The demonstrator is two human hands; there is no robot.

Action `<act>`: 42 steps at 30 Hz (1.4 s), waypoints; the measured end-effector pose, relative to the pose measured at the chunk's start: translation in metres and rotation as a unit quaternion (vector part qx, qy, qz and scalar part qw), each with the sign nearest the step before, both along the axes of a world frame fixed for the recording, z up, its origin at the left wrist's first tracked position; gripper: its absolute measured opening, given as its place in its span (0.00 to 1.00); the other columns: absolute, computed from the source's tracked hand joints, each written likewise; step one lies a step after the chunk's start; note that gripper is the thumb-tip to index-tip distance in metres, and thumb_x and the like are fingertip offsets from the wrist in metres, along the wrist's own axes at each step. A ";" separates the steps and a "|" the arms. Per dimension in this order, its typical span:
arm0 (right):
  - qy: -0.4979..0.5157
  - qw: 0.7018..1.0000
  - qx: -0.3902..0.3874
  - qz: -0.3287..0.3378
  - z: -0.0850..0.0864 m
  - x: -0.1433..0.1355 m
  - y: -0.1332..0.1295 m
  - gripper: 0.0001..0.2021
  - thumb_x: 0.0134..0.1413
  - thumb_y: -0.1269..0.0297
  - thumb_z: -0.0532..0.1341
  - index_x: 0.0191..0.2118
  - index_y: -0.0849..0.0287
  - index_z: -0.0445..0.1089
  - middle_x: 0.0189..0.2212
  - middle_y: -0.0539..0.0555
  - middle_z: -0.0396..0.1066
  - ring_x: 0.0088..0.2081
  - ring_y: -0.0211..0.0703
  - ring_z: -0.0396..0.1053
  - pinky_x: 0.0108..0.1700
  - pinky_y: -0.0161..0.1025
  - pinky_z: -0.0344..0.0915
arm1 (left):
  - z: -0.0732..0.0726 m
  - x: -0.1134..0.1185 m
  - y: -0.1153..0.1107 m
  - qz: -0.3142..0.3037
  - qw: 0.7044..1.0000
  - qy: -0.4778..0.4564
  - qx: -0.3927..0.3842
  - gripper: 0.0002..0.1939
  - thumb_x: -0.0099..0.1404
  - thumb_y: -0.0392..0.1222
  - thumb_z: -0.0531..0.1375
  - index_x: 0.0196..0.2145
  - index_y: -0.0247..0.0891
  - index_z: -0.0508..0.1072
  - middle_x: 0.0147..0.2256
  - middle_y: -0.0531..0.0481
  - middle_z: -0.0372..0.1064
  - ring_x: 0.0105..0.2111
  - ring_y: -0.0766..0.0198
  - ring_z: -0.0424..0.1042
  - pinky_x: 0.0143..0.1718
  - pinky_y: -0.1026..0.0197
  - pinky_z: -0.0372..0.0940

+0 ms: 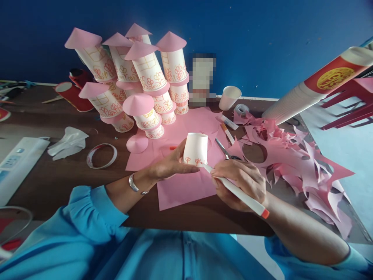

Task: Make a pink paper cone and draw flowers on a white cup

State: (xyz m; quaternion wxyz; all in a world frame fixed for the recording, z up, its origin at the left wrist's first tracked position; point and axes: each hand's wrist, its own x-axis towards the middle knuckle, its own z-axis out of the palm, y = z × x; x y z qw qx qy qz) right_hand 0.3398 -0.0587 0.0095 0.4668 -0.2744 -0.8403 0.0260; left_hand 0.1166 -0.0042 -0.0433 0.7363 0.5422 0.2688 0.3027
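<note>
My left hand (173, 163) is closed around a white paper cup (196, 144), held above pink paper sheets. Small red flowers are drawn along the cup's lower edge. In my right hand (240, 181) is a white marker with an orange-red end (247, 198), its tip at the cup's lower right edge beside a flower. Behind my hands stand several towers of stacked paper cups (150, 74), decorated with drawn flowers and windows and topped by pink paper cones (138, 104). A separate pink cone (137, 144) lies on the paper.
Scissors (223, 147), a glue stick (230, 122) and cut pink scraps (291, 155) lie to the right. A plain paper cup (230, 98) stands near the wall, and a tall cup stack (314, 85) leans at right. Left are a tape roll (101, 156) and a power strip (21, 167).
</note>
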 end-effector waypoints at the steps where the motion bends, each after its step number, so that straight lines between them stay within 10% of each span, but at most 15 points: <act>1: 0.000 1.000 0.004 -0.009 0.001 0.000 0.000 0.11 0.60 0.77 0.63 0.46 0.57 0.70 0.30 0.50 0.80 0.29 0.41 0.80 0.32 0.36 0.78 | 0.000 0.000 0.000 0.001 1.000 -0.005 -0.002 0.30 0.60 0.45 0.76 0.57 0.44 0.71 0.47 0.46 0.72 0.48 0.56 0.71 0.47 0.54 0.69; 23: 0.029 0.998 -0.019 -0.053 -0.006 -0.002 0.002 0.09 0.65 0.73 0.64 0.49 0.55 0.72 0.37 0.55 0.82 0.35 0.44 0.82 0.33 0.38 0.79 | 0.004 0.002 0.001 -0.024 0.995 -0.099 -0.021 0.24 0.66 0.44 0.70 0.58 0.43 0.72 0.53 0.43 0.74 0.57 0.49 0.72 0.59 0.47 0.66; 42: 0.001 0.999 -0.025 0.021 -0.005 -0.003 0.001 0.11 0.62 0.77 0.63 0.47 0.56 0.70 0.29 0.50 0.78 0.29 0.42 0.79 0.32 0.38 0.77 | 0.007 0.004 0.000 0.002 1.000 -0.025 -0.011 0.32 0.57 0.46 0.77 0.55 0.42 0.71 0.43 0.47 0.70 0.40 0.59 0.69 0.40 0.58 0.67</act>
